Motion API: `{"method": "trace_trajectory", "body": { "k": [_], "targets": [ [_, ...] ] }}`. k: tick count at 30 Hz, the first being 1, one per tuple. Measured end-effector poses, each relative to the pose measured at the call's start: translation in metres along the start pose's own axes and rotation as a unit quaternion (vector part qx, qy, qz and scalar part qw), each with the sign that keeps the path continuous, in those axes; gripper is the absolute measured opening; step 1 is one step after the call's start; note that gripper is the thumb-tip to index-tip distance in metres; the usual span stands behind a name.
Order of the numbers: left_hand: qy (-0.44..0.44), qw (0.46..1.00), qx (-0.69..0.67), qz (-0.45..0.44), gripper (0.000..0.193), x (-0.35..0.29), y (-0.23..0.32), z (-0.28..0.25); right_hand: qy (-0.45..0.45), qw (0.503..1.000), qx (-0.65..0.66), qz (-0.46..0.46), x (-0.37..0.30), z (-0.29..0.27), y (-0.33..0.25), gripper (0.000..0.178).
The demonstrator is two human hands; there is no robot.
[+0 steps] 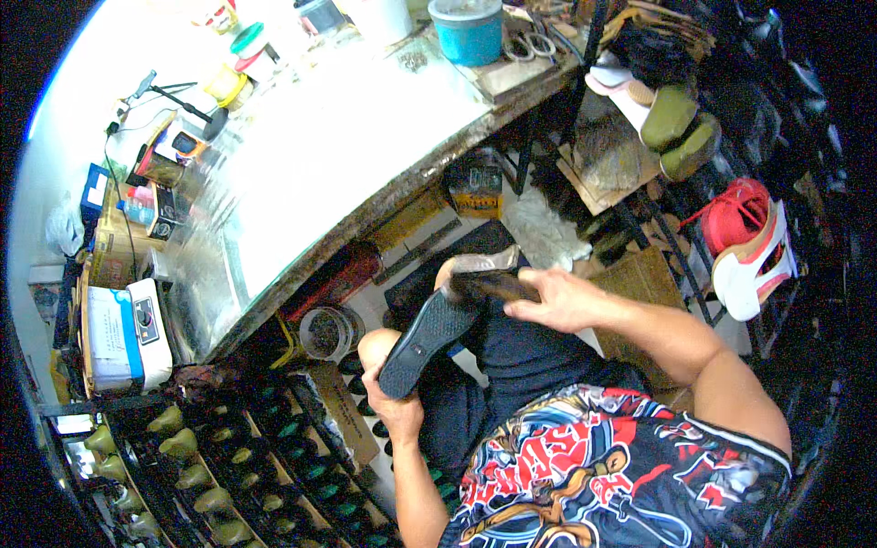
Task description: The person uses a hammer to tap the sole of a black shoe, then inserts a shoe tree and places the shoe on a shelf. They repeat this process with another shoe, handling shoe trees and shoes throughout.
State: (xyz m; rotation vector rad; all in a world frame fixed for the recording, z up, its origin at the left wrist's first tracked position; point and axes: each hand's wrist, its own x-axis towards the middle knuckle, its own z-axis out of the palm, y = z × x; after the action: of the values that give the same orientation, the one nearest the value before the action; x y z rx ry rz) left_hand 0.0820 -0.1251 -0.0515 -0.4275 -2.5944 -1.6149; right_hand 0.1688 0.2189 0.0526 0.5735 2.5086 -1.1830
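My left hand [393, 402] grips the heel end of a shoe [422, 349], whose black textured sole is turned up. The shoe slants across my lap, toe end away from me. Closed around a dark, blurred hand tool [498, 285], my right hand [559, 300] keeps it against the toe end of the sole. A pale, shiny strip [484, 262] shows just beyond the tool; I cannot tell which thing it belongs to. My knees in dark trousers [525, 352] are beneath the shoe.
A brightly lit worktable [338, 119] curves ahead, bearing a blue tub [466, 35] and scissors [530, 46]. Shoe lasts [212, 500] fill racks at lower left. At right are green lasts [669, 119], red cord [735, 215] and white-red soles [751, 274]. A clear bucket [329, 331] stands under the table edge.
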Motion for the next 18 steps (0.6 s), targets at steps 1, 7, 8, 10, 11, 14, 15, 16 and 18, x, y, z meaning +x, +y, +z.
{"method": "trace_trajectory", "body": {
  "k": [1, 7, 8, 10, 11, 14, 15, 16, 18],
  "targets": [
    [-0.008, 1.000, -0.008, -0.003, 0.051, 0.000, 0.000, -0.001, 0.005, 0.999, 0.042, -0.029, -0.007, -0.007, 0.000, 0.045],
    [-0.018, 1.000, 0.015, 0.010, 0.053, -0.003, -0.006, 0.000, 0.081, 0.979, 0.104, -0.153, -0.015, 0.039, -0.008, 0.041],
    [-0.012, 0.999, 0.029, 0.020, 0.054, -0.003, -0.006, 0.000, 0.009, 0.993, -0.072, -0.089, -0.005, 0.039, -0.002, 0.043],
    [-0.011, 0.998, 0.057, 0.037, 0.055, -0.002, -0.006, 0.000, -0.032, 0.997, 0.016, -0.066, 0.008, 0.036, 0.013, 0.047],
    [-0.022, 0.998, 0.041, 0.030, 0.060, -0.002, -0.005, 0.000, 0.027, 0.993, 0.011, -0.113, 0.018, 0.029, 0.022, 0.049],
    [-0.073, 0.991, 0.112, 0.017, 0.066, -0.009, 0.008, -0.015, 0.235, 0.951, 0.028, -0.197, 0.018, 0.024, 0.044, 0.050],
    [-0.094, 0.985, 0.134, 0.057, 0.072, -0.014, 0.015, -0.020, 0.269, 0.952, 0.056, -0.135, 0.016, 0.021, 0.055, 0.047],
    [-0.143, 0.983, 0.092, 0.063, 0.076, -0.021, 0.025, -0.030, 0.320, 0.934, 0.074, -0.138, 0.014, 0.013, 0.068, 0.044],
    [-0.224, 0.970, 0.077, 0.058, 0.079, -0.035, 0.048, -0.046, 0.360, 0.932, 0.039, -0.022, 0.012, -0.003, 0.104, 0.045]
  ]
}}
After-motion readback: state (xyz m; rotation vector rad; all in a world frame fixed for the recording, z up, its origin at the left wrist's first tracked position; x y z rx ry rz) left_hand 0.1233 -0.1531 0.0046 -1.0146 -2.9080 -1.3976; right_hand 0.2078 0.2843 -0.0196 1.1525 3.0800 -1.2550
